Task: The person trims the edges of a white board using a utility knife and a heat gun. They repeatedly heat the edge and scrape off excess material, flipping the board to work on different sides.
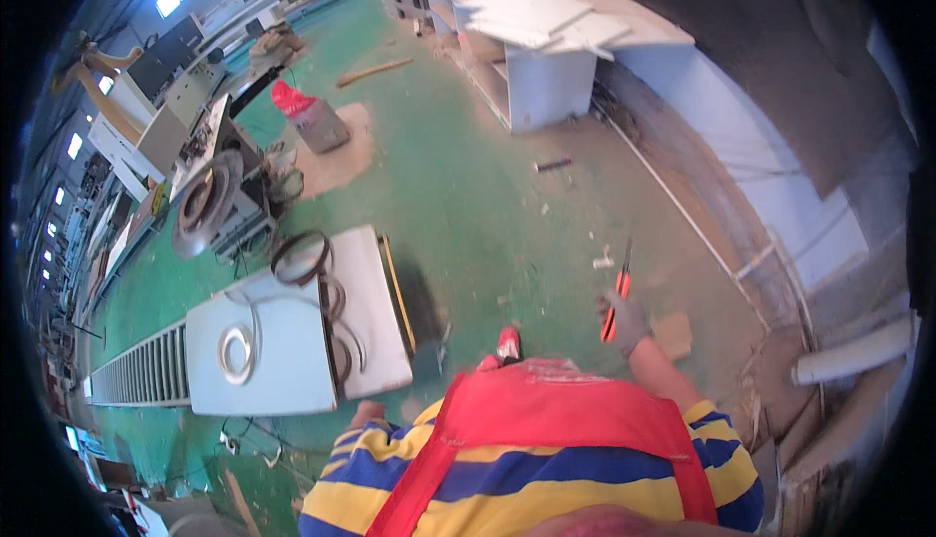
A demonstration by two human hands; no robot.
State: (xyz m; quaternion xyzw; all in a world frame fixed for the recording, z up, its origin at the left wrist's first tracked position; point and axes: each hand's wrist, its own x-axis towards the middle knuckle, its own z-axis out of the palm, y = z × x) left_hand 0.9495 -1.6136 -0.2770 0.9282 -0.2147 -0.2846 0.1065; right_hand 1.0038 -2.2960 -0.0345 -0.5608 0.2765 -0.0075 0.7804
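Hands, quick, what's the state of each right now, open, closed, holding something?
Left hand: barely visible, can't be told.
Right hand: closed, holding an orange tool.

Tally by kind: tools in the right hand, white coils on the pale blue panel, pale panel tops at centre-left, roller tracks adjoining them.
Orange tool in right hand: 1
White coil: 1
Pale panel tops: 2
Roller track: 1
Total: 5
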